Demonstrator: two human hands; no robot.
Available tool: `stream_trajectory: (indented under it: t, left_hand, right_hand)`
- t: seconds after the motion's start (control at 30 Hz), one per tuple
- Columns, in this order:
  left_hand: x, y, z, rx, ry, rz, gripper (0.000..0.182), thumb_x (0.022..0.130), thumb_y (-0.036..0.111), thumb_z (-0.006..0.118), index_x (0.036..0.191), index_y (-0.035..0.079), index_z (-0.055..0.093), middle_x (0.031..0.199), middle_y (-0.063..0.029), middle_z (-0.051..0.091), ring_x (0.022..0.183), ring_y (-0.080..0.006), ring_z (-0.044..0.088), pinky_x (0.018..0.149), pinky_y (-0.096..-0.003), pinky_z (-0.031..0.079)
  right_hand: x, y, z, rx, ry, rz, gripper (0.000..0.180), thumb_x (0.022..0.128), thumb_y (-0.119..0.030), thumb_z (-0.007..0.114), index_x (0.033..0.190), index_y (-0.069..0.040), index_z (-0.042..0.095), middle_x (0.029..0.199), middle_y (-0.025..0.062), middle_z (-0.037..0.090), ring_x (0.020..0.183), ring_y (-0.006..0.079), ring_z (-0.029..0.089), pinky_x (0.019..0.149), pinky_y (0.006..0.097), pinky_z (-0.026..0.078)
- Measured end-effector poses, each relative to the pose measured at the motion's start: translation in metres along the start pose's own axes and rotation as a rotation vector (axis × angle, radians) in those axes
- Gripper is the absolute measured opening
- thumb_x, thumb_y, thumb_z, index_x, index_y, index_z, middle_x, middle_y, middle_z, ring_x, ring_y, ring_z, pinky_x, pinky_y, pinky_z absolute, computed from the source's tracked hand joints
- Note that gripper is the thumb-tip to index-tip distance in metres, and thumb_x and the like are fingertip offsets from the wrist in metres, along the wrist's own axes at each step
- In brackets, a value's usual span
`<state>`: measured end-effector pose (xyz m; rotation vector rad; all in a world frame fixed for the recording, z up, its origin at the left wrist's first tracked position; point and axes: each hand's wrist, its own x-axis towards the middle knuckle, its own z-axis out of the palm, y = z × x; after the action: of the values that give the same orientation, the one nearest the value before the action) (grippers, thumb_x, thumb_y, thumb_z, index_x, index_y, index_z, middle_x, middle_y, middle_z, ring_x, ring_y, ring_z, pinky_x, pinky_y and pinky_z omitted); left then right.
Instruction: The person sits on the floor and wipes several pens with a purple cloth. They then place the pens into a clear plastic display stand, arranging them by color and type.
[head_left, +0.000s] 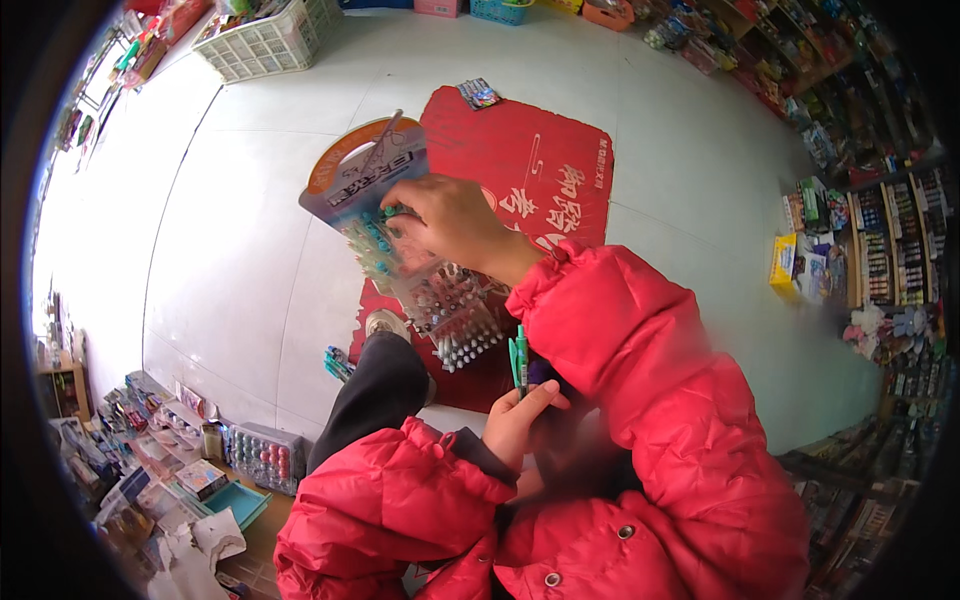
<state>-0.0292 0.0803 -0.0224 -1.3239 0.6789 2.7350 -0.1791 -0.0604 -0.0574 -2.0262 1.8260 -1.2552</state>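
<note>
My left hand holds a green click pen, its clip end pointing up, low in front of my body. A tiered pen display stand with a printed header card stands farther forward. My right hand reaches over its upper tier, thumb and forefinger around the top of a teal pen. More teal pens stand in that tier beside the fingers. Dark-topped pens fill the middle tiers, and white-tipped pens fill the lowest. My right hand hides part of the upper tier.
A red mat with writing lies on the pale tiled floor. A small printed packet rests on its far edge. Several pens lie beside my shoe. Boxed goods crowd the left; stocked shelves line the right.
</note>
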Motion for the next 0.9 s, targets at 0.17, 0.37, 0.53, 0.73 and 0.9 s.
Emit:
stream_trajectory:
  t: [0.17,0.37,0.53,0.73,0.9]
  left_hand:
    - [0.002,0.001,-0.001,0.023,0.011,0.03,0.031,0.086,0.034,0.054,0.082,0.004,0.06,0.049,0.001,0.042,0.036,-0.0083,0.032,0.037,-0.0235,0.02]
    - [0.009,-0.005,-0.01,0.024,-0.016,0.043,0.03,0.087,0.034,0.054,0.082,0.005,0.06,0.049,0.0013,0.042,0.037,-0.0083,0.033,0.037,-0.0231,0.02]
    - [0.013,-0.007,-0.015,0.002,-0.042,0.038,0.027,0.087,0.032,0.055,0.082,0.005,0.06,0.049,0.0024,0.041,0.036,-0.0078,0.033,0.036,-0.0227,0.02]
    - [0.01,-0.006,-0.013,-0.044,-0.014,0.067,0.022,0.086,0.03,0.058,0.078,0.009,0.061,0.05,0.0078,0.038,0.04,-0.0031,0.028,0.04,-0.0217,0.017]
    - [0.013,-0.003,-0.014,-0.028,-0.03,0.057,0.021,0.087,0.026,0.055,0.082,0.006,0.059,0.05,0.0039,0.042,0.037,-0.0066,0.034,0.036,-0.0223,0.02]
  right_hand:
    - [-0.002,0.015,0.015,-0.024,0.037,-0.084,0.017,0.067,-0.016,0.069,0.08,-0.008,0.061,0.077,0.0066,0.061,0.076,0.0248,0.059,0.065,0.0347,0.046]
    - [-0.002,0.016,0.022,-0.38,-0.015,-0.24,0.014,0.06,-0.017,0.066,0.069,-0.007,0.062,0.075,0.0024,0.058,0.087,0.0206,0.051,0.083,0.0346,0.039]
    - [0.002,0.007,0.031,-0.532,-0.052,-0.237,0.01,0.063,-0.015,0.058,0.064,-0.007,0.063,0.076,0.0026,0.058,0.089,0.0212,0.049,0.087,0.0372,0.036]
    - [0.008,-0.001,0.03,-0.665,-0.174,-0.178,0.011,0.066,-0.015,0.057,0.064,-0.008,0.066,0.077,0.0034,0.059,0.09,0.0222,0.049,0.087,0.0372,0.035]
    - [0.013,-0.005,0.027,-0.656,-0.243,-0.084,0.014,0.069,-0.021,0.059,0.064,-0.011,0.067,0.077,0.0035,0.06,0.09,0.0235,0.05,0.081,0.0382,0.035]
